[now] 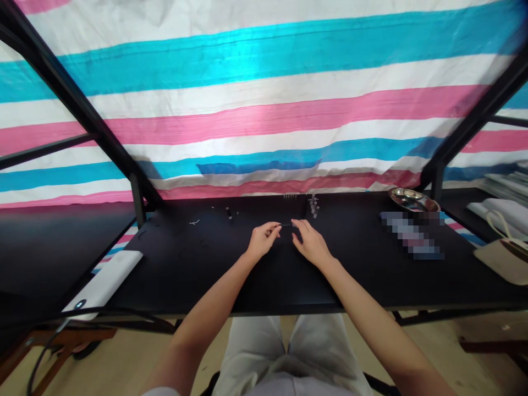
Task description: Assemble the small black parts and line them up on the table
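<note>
Over the middle of the black table, a thin, short black rod-like piece (286,224) spans the gap between my two hands; its exact kind is too small to make out. My left hand (263,240) pinches its left end between thumb and fingers. At its right end are the fingertips of my right hand (311,243), with that thumb held lower. Just beyond the right hand lies a cluster of small greyish cylinders (314,209). Farther back is a row of tiny metallic pieces (290,196). A small dark cylinder (229,213) stands left of my left hand.
White scraps (194,222) lie on the black table (198,275). To the right are a shiny metal dish (414,199) and a pixelated packet (412,235). A white power bank (111,278) with a cable rests at the left edge. A beige bag (501,258) sits far right.
</note>
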Demonstrator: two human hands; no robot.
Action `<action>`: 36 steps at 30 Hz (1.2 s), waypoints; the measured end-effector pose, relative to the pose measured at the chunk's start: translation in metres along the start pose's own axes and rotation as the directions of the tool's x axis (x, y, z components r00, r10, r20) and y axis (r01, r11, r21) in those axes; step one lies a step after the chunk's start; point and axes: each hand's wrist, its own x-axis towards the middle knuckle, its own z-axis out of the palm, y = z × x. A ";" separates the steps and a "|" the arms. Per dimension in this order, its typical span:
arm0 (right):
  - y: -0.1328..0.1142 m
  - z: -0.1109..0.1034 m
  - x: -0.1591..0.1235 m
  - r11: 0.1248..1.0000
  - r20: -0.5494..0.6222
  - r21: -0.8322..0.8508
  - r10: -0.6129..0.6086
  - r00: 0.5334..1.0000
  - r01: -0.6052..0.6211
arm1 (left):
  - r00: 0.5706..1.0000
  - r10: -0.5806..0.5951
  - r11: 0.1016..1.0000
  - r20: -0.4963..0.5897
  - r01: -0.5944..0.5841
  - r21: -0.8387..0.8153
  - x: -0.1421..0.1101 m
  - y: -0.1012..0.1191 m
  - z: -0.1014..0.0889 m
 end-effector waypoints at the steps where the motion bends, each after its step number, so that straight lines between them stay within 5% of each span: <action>1: 0.000 0.000 0.000 1.000 -0.001 -0.001 0.002 1.000 -0.002 | 1.000 0.001 1.000 0.001 -0.001 0.000 0.000 0.000 0.000; 19: -0.001 0.000 -0.001 0.999 -0.026 -0.001 0.033 0.999 -0.033 | 1.000 -0.001 1.000 0.013 0.000 0.021 -0.002 0.001 0.002; 29: -0.003 -0.002 0.000 0.966 -0.061 0.224 0.147 0.987 -0.130 | 1.000 0.007 0.995 0.012 -0.006 -0.099 -0.005 0.009 0.005; 36: -0.005 0.003 -0.002 0.943 -0.008 0.331 0.053 0.999 -0.048 | 0.992 -0.068 0.987 0.106 0.082 -0.138 -0.008 0.014 0.008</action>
